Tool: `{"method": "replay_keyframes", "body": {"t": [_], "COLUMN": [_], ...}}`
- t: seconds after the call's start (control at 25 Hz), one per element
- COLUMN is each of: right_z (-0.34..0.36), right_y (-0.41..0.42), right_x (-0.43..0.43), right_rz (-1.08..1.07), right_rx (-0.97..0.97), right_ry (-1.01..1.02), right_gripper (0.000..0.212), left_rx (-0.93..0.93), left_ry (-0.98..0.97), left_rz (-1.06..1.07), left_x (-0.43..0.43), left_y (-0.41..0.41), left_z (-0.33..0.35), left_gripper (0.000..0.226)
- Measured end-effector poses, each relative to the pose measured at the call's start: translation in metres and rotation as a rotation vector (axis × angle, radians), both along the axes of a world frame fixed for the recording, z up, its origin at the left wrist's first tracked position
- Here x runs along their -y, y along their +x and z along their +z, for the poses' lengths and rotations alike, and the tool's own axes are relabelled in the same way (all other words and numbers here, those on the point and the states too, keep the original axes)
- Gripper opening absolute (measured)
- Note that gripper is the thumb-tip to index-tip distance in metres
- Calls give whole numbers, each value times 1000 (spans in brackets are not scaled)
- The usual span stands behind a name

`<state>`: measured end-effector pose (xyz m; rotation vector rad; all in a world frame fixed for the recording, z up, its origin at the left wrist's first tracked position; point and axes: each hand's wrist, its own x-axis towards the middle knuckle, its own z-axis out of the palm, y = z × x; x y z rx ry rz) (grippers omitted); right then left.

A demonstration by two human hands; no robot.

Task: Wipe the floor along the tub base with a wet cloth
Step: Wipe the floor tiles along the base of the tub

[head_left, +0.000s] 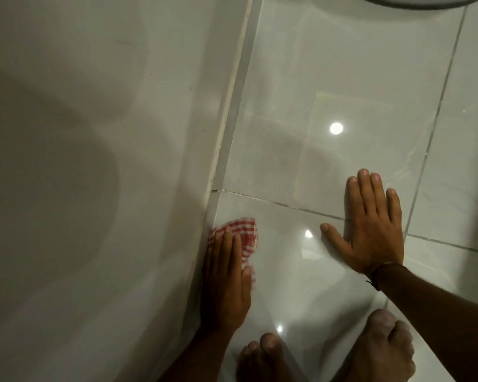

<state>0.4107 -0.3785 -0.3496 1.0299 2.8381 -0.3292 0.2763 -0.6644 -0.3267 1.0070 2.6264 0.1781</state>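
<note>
A red-and-white checked cloth (pixel 246 231) lies on the glossy white floor tile (pixel 329 78) right beside the base of the white tub (pixel 94 161). My left hand (pixel 226 279) presses flat on the cloth, fingers pointing along the tub's edge, with part of the cloth showing beyond the fingertips and at the thumb side. My right hand (pixel 370 224) rests flat on the floor to the right, fingers spread, holding nothing. A thin band circles its wrist.
A grey caulk strip (pixel 240 92) runs along the tub base up to the top of the view. Grout lines cross the tiles. My bare feet (pixel 329 354) stand at the bottom. A white curved fixture edge (pixel 414 0) shows at the top right.
</note>
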Motion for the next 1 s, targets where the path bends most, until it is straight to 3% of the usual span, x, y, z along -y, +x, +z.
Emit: {"method": "replay_keyframes", "body": {"t": [0.32,0.68,0.8,1.0], "right_z": [-1,-3,-3,2], "right_y": [1,2,2,0], "right_x": [0,-2,-2,-3], "right_rz": [7,8,7,6], "right_rx": [14,45,40,33], "right_ry": [21,38,32,25], "right_gripper": [110,113,113,112], "left_rx": [47,18,-2,-27], "left_ry": [1,163,172,102], "left_rz": [8,-100,-105,-45], "left_x": [-51,-247,-242,-163], "left_y": [-28,-169,-163,-106], "left_z": [2,1,-1,0], "left_gripper": [70,69,67,64]}}
